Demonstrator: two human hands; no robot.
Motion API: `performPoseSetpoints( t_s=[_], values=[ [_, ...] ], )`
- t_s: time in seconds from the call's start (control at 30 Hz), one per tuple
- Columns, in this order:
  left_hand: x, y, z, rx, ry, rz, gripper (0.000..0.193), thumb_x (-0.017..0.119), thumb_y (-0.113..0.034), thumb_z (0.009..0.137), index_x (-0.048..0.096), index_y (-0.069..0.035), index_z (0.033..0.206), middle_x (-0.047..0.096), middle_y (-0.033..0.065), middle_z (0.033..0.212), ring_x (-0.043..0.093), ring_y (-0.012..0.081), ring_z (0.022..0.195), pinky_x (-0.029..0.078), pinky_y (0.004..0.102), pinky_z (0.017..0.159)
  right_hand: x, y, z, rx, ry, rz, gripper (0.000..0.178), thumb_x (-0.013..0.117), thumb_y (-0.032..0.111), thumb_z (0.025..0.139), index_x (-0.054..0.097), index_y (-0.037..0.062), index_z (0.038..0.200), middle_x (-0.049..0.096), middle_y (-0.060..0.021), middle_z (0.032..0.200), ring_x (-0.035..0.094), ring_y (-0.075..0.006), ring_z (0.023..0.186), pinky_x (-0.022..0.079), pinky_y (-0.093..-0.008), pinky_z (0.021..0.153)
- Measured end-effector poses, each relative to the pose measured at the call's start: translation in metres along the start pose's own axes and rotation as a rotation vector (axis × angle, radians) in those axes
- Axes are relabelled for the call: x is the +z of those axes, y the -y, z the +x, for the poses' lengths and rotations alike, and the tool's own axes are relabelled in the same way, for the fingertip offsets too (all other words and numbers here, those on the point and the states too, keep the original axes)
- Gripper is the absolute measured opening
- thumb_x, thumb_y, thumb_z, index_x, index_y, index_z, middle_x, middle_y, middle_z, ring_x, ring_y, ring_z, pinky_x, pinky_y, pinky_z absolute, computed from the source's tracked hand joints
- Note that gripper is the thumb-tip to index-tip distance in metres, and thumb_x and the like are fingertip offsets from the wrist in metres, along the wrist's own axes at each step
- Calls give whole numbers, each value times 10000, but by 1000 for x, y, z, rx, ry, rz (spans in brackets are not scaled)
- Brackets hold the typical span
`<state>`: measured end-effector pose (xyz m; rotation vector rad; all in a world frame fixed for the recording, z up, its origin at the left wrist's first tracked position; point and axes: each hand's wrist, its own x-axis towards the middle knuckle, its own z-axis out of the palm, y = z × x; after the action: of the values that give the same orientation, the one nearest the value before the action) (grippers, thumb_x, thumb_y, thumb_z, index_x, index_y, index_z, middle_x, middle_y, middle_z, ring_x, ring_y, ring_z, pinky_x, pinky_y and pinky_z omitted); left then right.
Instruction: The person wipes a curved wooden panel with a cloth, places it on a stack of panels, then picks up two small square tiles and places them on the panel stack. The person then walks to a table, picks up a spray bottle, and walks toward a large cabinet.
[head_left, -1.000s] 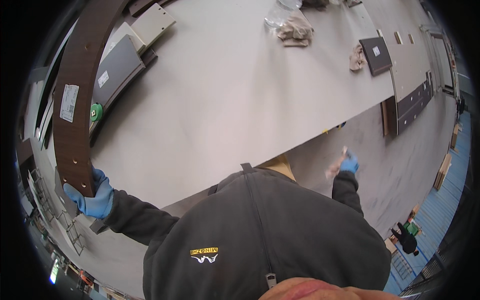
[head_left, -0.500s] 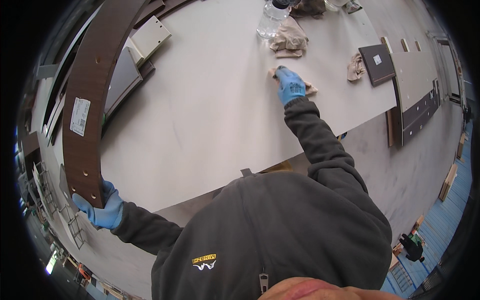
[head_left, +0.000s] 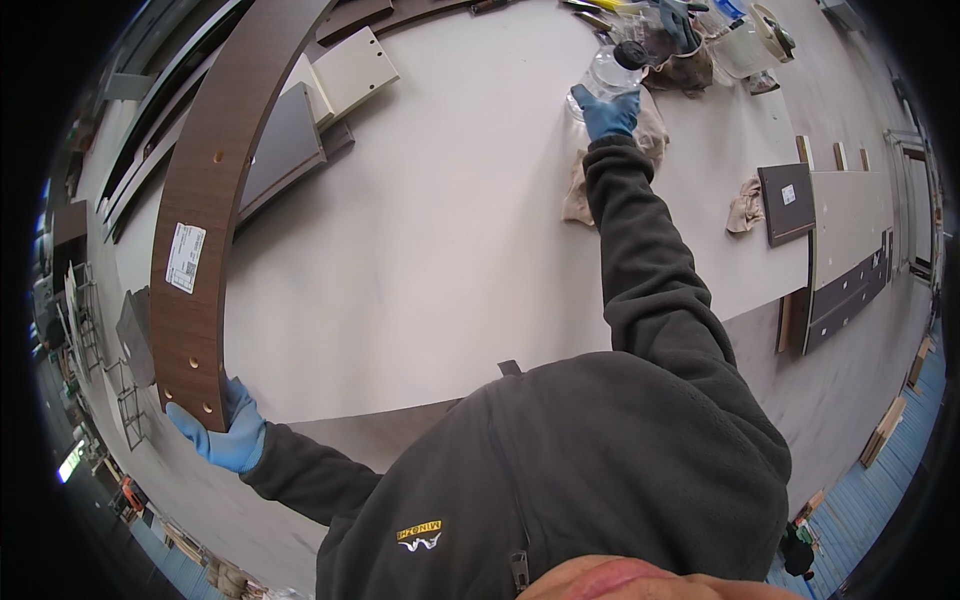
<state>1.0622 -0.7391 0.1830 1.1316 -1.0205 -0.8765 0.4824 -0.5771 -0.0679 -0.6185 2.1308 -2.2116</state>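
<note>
A long dark-brown wooden board (head_left: 195, 330) with drilled holes and a white label rises along the left side. My left hand (head_left: 232, 440), in a blue glove, grips its near end, with the thumb on one side and the fingers partly hidden behind it. On the far side of the white table, my gloved right hand (head_left: 611, 114) is closed around the lower part of a clear plastic bottle (head_left: 606, 72) with a black cap. A beige cloth (head_left: 577, 195) lies beside my right sleeve, and another crumpled cloth (head_left: 652, 128) sits right of the hand.
White and grey panels (head_left: 355, 78) lie beyond the board at the far left. A white bucket (head_left: 740, 52), a dark glove (head_left: 680, 22) and rags crowd the far right. A small dark panel (head_left: 788, 203) rests near the right edge, with a beige rag (head_left: 745, 205) beside it.
My right hand has left the beige cloth on the table and moved away from me onto the bottle. My left hand still grips the board's end. The whole view has shifted somewhat.
</note>
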Motion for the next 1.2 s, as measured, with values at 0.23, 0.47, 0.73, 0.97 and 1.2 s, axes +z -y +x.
performPoseSetpoints(
  t_s=[0.23, 0.47, 0.73, 0.97, 1.2],
  values=[
    [-28, 11, 27, -154, 42, -368, 679, 807, -116, 885, 470, -57, 1471, 630, 203, 1314, 664, 273, 1079, 616, 389, 782, 130, -2, -1, -94, 83, -353, 593, 928, 280, 672, 639, 42, 1131, 705, -118, 1069, 691, -279, 972, 565, -417, 893],
    [-55, 36, 40, 44, 125, -298, 874, 815, 72, 793, 411, -153, 1534, 614, 226, 1335, 692, 312, 975, 648, 432, 804, 198, 24, -12, 30, 235, -269, 551, 848, 292, 698, 625, 73, 1152, 743, -166, 1086, 712, -354, 1045, 567, -433, 953],
    [-59, 49, 42, 122, 78, -94, 855, 832, 47, 806, 406, -144, 1522, 598, 230, 1342, 685, 305, 986, 640, 401, 770, 0, 48, -63, -582, 460, -997, 774, 768, 546, 760, 582, 85, 1352, 524, -235, 1470, 443, -460, 1394, 286, -620, 1156],
    [-36, 38, 27, 454, 219, 403, 746, 832, -3, 841, 443, -79, 1474, 611, 214, 1308, 681, 264, 952, 627, 346, 780, -162, 16, -118, -419, 375, -879, 348, 619, 180, 932, 642, 62, 1259, 684, -178, 1254, 653, -380, 1131, 505, -464, 981],
    [-26, 33, 23, 685, 326, 521, 802, 848, -27, 832, 422, -81, 1509, 635, 210, 1304, 702, 279, 969, 640, 374, 792, -151, 6, -71, -494, 177, -1185, 663, 704, 487, 895, 569, 87, 1406, 568, -171, 1482, 539, -415, 1339, 417, -560, 1099]
  ],
)
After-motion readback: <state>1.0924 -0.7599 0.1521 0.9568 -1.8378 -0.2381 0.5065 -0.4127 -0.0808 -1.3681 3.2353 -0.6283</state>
